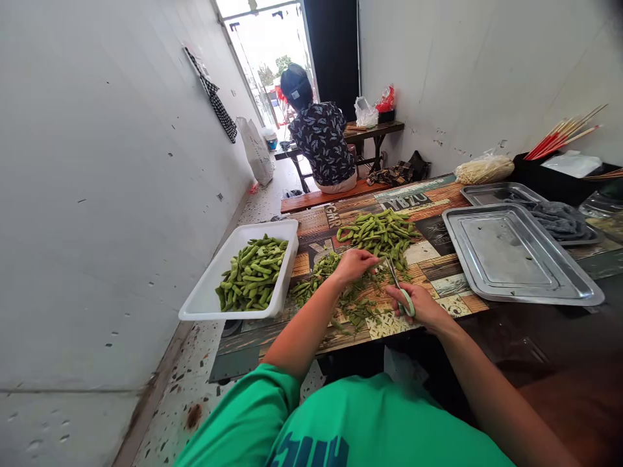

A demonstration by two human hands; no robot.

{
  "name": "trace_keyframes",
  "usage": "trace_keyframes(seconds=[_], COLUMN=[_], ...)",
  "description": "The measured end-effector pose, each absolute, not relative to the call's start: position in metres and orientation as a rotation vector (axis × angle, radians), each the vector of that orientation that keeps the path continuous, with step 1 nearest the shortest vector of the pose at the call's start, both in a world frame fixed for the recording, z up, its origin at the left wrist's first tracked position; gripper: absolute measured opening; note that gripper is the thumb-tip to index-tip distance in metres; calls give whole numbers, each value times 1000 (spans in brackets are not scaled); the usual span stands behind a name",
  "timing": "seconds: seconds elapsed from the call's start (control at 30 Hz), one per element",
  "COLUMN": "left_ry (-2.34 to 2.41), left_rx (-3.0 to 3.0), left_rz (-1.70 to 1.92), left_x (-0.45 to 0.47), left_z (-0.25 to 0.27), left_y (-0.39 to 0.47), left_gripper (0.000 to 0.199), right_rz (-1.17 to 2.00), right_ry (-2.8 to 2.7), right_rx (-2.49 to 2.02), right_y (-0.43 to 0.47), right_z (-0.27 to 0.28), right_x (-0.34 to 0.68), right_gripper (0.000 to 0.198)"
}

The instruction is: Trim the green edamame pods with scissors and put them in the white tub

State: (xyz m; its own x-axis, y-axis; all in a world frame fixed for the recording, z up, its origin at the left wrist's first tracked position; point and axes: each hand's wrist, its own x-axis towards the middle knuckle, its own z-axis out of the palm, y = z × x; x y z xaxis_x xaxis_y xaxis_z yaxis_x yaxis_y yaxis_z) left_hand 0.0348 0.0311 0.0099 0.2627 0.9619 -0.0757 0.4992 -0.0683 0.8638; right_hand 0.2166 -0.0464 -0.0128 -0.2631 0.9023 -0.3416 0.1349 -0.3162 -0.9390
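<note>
My right hand (419, 306) grips a pair of scissors (407, 302) with pale green handles. Their metal blades point up and away, towards my left fingertips. My left hand (357, 264) is closed in a pinch at the blade tips, on what looks like an edamame pod, mostly hidden by the fingers. Just beyond both hands lies a heap of green edamame pods (382, 230) on the table. Trimmed bits and leafy scraps (360, 312) are scattered beneath and in front of my left hand. To the left, a white plastic tub (198, 303) holds many pods (256, 275).
A metal tray (506, 250) rests on the patterned table (440, 285) at right, overlapping another tray with a dark grey cloth (555, 217). Behind them are bagged pale noodle-like strands (484, 168) and a black box with skewers (559, 136). A person (321, 139) sits on a bench ahead, facing away.
</note>
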Motion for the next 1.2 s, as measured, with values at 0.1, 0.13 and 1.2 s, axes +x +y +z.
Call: trace_keyframes(seconds=[0.1,0.13,1.2], left_ry=[1284,1254,1118], left_rx=[1504,1463,1465], left_rz=[774,782,702], left_x=[29,28,31], left_z=[7,6,17], left_y=[26,25,10], left_gripper=[42,44,30], right_rz=[1582,1562,1561], right_ry=[-1393,-1410,-1433], right_rx=[-1406,-1416,-1299], right_y=[-44,-43,-45], right_z=[-16,-17,-6], right_x=[214,213,211], right_gripper=[42,43,42])
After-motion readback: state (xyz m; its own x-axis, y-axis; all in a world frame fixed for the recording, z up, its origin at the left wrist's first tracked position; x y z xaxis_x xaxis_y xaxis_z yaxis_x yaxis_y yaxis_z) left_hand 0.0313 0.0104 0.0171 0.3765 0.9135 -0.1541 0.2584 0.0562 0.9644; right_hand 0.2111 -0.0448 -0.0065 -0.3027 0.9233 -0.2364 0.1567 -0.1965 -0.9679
